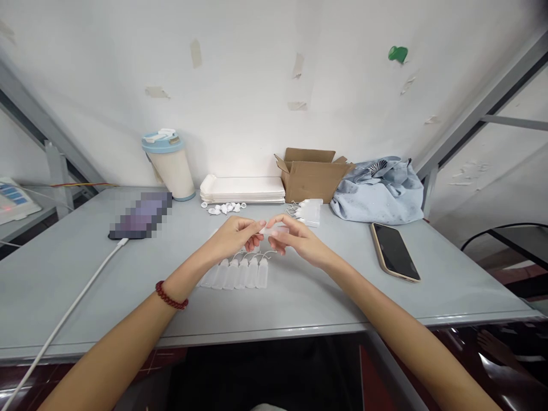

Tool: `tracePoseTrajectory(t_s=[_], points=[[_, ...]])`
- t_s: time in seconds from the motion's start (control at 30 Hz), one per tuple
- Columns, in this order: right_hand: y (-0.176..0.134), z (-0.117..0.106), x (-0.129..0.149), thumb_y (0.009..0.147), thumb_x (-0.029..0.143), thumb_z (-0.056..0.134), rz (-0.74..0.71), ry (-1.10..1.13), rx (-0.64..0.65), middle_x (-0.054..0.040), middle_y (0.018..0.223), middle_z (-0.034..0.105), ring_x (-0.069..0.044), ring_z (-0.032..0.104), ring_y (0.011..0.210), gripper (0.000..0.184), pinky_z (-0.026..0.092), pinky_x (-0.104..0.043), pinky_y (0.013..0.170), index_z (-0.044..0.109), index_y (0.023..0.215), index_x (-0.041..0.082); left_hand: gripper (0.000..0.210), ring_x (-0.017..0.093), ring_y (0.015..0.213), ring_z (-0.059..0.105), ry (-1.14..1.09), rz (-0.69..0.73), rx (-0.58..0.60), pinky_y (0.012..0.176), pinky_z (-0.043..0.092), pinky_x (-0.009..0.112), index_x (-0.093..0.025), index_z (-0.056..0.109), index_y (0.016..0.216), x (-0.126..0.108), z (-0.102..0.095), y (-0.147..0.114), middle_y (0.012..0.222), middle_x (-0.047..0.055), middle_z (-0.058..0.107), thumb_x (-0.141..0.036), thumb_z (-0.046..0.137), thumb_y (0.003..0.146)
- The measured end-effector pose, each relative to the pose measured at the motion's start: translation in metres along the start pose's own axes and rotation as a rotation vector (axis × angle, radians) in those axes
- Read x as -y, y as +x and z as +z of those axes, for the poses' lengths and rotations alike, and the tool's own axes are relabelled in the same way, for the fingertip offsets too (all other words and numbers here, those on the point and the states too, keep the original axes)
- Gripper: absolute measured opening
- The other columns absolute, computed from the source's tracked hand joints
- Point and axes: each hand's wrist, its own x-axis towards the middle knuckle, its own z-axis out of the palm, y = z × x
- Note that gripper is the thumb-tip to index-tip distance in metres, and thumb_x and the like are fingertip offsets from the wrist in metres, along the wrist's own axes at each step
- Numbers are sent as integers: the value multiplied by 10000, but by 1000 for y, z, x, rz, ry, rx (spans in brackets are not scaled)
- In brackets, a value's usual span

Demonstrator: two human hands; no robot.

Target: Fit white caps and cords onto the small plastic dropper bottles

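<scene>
My left hand (241, 233) and my right hand (297, 237) meet above the middle of the table. Between them lies a small translucent plastic bottle (280, 230), held roughly level. Fingers of the right hand are closed around its body, which they partly cover. At its left end, my left thumb and fingers pinch a small white cap (262, 230). Below the hands, several similar bottles (243, 275) lie side by side in a row, with thin cords at their tops. Loose white caps (225, 209) are scattered behind my left hand, and more bottles (310, 212) lie behind my right.
At the back stand a tumbler (171, 168), a stack of white trays (244, 189) and an open cardboard box (314, 180). Beside the box is a bundled blue cloth (379, 194). A phone (394, 251) lies right; a pixelated phone (143, 217) with a white cable (81, 302) lies left.
</scene>
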Motion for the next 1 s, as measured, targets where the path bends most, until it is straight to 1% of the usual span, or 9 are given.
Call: tracePoseTrajectory(t_s=[0.1, 0.2, 0.27, 0.37, 0.43, 0.53, 0.73, 0.9, 1.0], points=[[0, 1, -5, 862, 378, 574, -30, -241, -119, 13, 743, 571, -119, 498, 607, 277, 404, -258, 587, 487, 1068, 215, 359, 120, 538, 541, -6, -20, -34, 537, 462, 243, -146, 638, 614, 2, 0, 1, 603, 21, 602, -456, 599, 791], [1, 3, -10, 894, 398, 520, -59, -435, -162, 12, 705, 565, -126, 505, 586, 247, 394, -259, 574, 509, 1032, 193, 357, 115, 527, 536, 6, -22, -48, 533, 456, 237, -143, 632, 606, 2, 0, 2, 596, 19, 602, -448, 601, 789], [1, 4, -11, 924, 401, 465, -83, -505, -151, 18, 652, 546, -124, 493, 563, 227, 381, -255, 567, 524, 948, 183, 365, 115, 527, 537, 24, -5, -52, 538, 453, 235, -143, 624, 596, 1, 1, 1, 595, 20, 607, -450, 594, 793], [0, 6, -7, 950, 414, 400, -84, -539, -136, 33, 576, 497, -106, 448, 521, 311, 348, -243, 549, 483, 759, 183, 391, 115, 528, 535, 69, 25, -54, 554, 452, 238, -145, 606, 576, -1, 1, 0, 608, 26, 623, -465, 578, 799], [-1, 7, -5, 947, 435, 393, -58, -508, -130, 39, 549, 471, -94, 414, 502, 362, 329, -238, 538, 449, 693, 184, 403, 119, 538, 537, 102, 45, -47, 559, 449, 239, -146, 601, 578, -2, 1, -1, 625, 30, 631, -483, 571, 798], [-1, 7, -2, 924, 480, 411, 11, -365, -117, 47, 532, 427, -88, 373, 484, 384, 302, -234, 501, 479, 702, 174, 418, 134, 573, 553, 156, 79, -30, 564, 444, 239, -146, 615, 622, -3, 1, -2, 636, 33, 630, -517, 549, 805], [2, 2, -5, 867, 544, 486, 105, 5, -46, 87, 533, 219, -69, 185, 456, 407, 185, -224, 429, 511, 722, 165, 389, 154, 643, 571, 247, 176, -9, 594, 435, 242, -156, 644, 726, -3, 3, -4, 692, 34, 633, -493, 493, 850], [3, -1, -11, 866, 550, 503, 161, 92, -22, 87, 509, 216, -69, 173, 450, 425, 176, -226, 427, 534, 699, 161, 371, 129, 545, 505, 337, 199, -47, 510, 375, 232, -164, 662, 768, -4, 6, -5, 660, 15, 603, -454, 455, 872], [4, 0, -12, 857, 555, 519, 192, 123, -38, 89, 493, 221, -67, 183, 433, 430, 193, -224, 420, 550, 693, 159, 374, 145, 612, 550, 318, 219, -66, 551, 408, 235, -165, 646, 750, -3, 8, -4, 693, 25, 627, -463, 458, 877]])
